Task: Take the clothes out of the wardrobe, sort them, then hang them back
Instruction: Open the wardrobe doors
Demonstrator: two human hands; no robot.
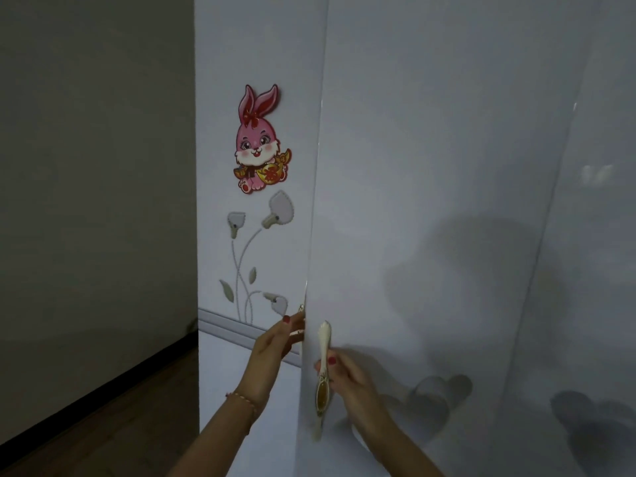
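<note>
While the wardrobe stands shut, clothes hidden inside | left hand fingers curled round left door's edge | right hand gripping cream handle | doors look stiff, glossy, probably slippery; handle seems surest hold.

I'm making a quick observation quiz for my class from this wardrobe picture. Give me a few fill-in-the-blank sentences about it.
1. The right hand grips the cream ____ on the right door.
2. The sticker on the left door shows a pink ____.
3. The left hand wears a bracelet on its ____.

Missing words: handle; rabbit; wrist
</note>
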